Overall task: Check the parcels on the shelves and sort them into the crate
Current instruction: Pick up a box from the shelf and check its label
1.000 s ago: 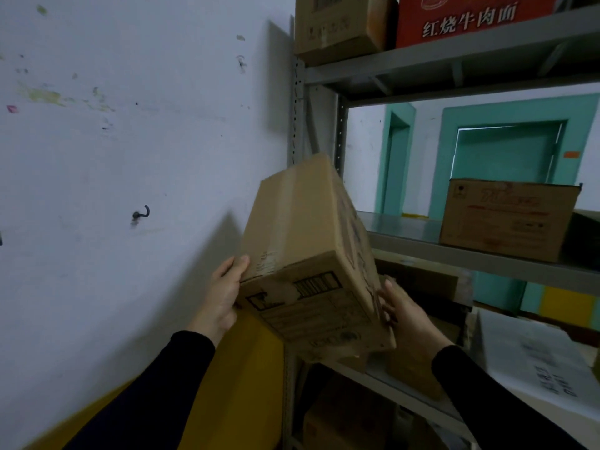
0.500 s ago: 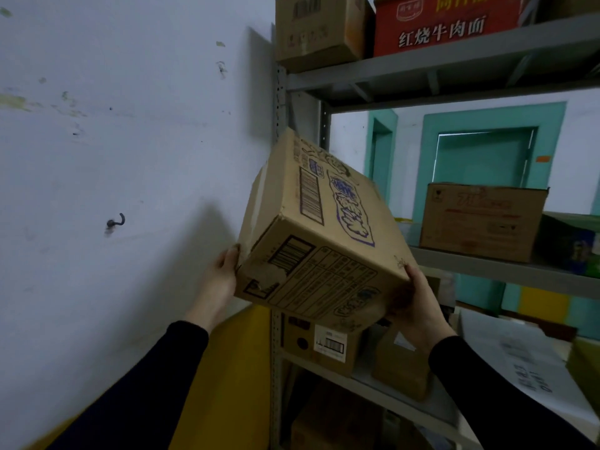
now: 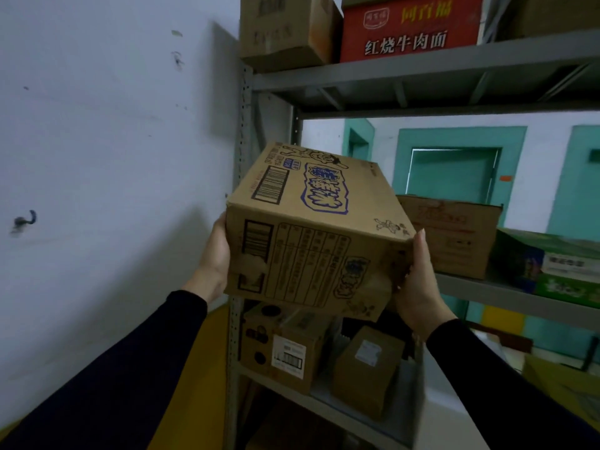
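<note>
Check step in hand, judging by the pose: printed cardboard box held up in the air in front of the grey shelf rack, at middle-shelf level, tilted with its barcode end face turned to the camera. Left hand pressed against the box's left side, fingertips hidden behind the carton, so curl not readable; gripping or flat pressing, cannot tell. Right hand cupped around the lower right corner, thumb up along the edge, gripping the box. Box clear of every shelf, carried wholly by the 2 hands. Crate not in view, so sort step not yet done. Next move likely needs: label read, then a turn away from the rack with both hands kept on the carton, level carry, set-down into the crate wherever it stands. Counts: 1 box in hand; 2 cartons on the top shelf, brown box and red carton; on the middle shelf 1 brown carton and 1 green pack; 2 small labelled parcels on the lower shelf, left parcel and right parcel; 1 wall hook.
</note>
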A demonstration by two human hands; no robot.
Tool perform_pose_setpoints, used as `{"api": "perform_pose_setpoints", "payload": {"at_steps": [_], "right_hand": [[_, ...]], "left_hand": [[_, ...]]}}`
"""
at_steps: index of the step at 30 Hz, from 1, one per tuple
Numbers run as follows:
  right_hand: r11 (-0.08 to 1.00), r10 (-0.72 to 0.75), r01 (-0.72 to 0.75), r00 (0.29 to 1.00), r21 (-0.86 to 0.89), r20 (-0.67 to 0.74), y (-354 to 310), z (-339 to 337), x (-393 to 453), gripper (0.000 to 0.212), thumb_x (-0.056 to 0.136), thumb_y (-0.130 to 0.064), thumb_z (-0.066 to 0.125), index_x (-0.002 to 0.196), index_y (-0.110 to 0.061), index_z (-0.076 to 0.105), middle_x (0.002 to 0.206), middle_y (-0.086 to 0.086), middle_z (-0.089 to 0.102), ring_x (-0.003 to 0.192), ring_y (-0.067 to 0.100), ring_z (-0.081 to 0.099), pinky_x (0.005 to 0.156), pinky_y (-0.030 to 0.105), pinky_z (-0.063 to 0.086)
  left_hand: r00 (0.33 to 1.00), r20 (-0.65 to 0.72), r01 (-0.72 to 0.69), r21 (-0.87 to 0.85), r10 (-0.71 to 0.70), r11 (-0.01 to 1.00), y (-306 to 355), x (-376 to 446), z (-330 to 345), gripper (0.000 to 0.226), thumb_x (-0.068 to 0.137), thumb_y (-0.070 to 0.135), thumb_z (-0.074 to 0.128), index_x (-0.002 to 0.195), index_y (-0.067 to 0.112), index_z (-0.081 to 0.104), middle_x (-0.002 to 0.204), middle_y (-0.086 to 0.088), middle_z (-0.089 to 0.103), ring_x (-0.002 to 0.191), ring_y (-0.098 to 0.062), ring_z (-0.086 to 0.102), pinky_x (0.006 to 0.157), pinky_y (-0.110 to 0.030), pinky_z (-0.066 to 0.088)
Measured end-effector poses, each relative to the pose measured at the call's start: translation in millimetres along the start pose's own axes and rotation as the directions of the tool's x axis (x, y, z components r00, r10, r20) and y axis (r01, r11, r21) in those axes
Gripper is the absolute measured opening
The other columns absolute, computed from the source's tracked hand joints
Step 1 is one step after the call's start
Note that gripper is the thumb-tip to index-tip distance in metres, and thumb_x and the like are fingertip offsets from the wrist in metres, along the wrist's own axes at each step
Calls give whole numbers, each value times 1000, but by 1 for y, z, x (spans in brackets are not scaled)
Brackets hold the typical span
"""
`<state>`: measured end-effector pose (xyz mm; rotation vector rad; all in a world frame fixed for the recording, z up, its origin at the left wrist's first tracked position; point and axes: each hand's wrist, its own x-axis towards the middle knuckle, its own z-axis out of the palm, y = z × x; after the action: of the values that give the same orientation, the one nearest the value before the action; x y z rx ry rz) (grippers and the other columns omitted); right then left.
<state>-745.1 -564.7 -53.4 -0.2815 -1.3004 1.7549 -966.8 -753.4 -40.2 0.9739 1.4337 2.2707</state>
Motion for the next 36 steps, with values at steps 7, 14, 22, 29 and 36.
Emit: {"api": "perform_pose_setpoints", "payload": {"at_steps": [7, 14, 22, 29, 36], "right_hand": [[996, -33, 35, 999, -78, 22, 6, 6, 59, 54, 102, -62, 31, 131, -32, 64, 110, -6, 77, 99, 11, 74, 72, 33, 61], [981, -60, 49, 997, -185, -55, 43, 42, 140, 50, 103, -62, 28, 109, -38, 72, 96, -8, 79, 81, 6, 75, 66, 31, 60], [942, -96, 32, 980, -335, -177, 76, 75, 226, 68, 95, -74, 29, 125, -29, 70, 115, 2, 76, 102, 22, 74, 85, 49, 58], [948, -77, -14, 959, -319, -272, 100, 80, 281, 57, 100, -66, 33, 123, -28, 70, 112, 2, 77, 111, 28, 69, 96, 56, 51], [974, -29, -60, 925, -219, -380, 125, 65, 320, 44, 109, -44, 30, 112, -23, 69, 96, 0, 79, 102, 24, 69, 88, 49, 53]], "left_hand": [[996, -65, 61, -78, -66, 995, -35, 78, -6, 57, 102, 51, 30, 80, 26, 76, 93, -7, 75, 99, -31, 67, 93, -48, 50], [986, 37, 167, -104, -164, 981, -69, 208, -30, 53, 101, 53, 30, 77, 25, 68, 93, -7, 73, 103, -32, 64, 101, -54, 45], [953, 162, 275, -94, -258, 957, -101, 342, -37, 48, 104, 43, 33, 73, 23, 65, 79, -4, 72, 86, -27, 64, 80, -42, 51], [931, 200, 325, -74, -305, 943, -129, 405, -42, 50, 102, 54, 33, 87, 24, 71, 100, -8, 74, 101, -30, 65, 93, -48, 48], [941, 142, 310, 9, -308, 951, -152, 427, -45, 63, 100, 63, 26, 117, 20, 68, 113, -9, 71, 106, -30, 64, 95, -47, 46]]}}
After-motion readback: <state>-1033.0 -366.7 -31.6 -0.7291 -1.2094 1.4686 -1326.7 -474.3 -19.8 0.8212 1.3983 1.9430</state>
